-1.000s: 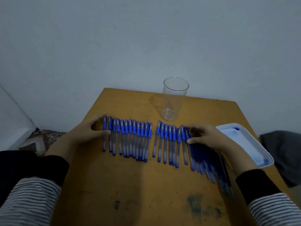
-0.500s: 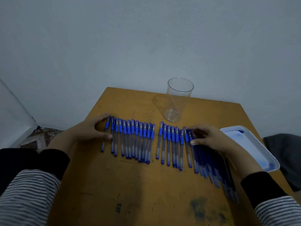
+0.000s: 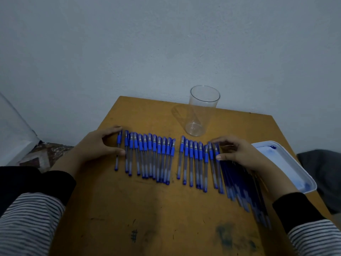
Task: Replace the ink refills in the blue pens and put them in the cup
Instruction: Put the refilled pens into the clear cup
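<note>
Several blue pens lie side by side on the wooden table in two groups, a left group (image 3: 147,156) and a right group (image 3: 197,159). My left hand (image 3: 96,146) curves around the left end of the row, its thumb touching the leftmost pen (image 3: 118,152). My right hand (image 3: 238,154) rests over the right end, with the thumb against the last pen and the fingers arched above. Under and behind that hand lies a pile of dark blue refills (image 3: 243,187). A clear, empty cup (image 3: 200,111) stands upright behind the pens.
A white tray (image 3: 287,163) with blue ink stains sits at the table's right edge. The table (image 3: 156,209) backs onto a grey wall. Bare wood with ink marks lies in front of the pens. A dark cloth lies beyond the right edge.
Both hands stay at the two ends of the pen row. The leftmost pen has shifted slightly apart from its neighbours. The view has moved a little.
</note>
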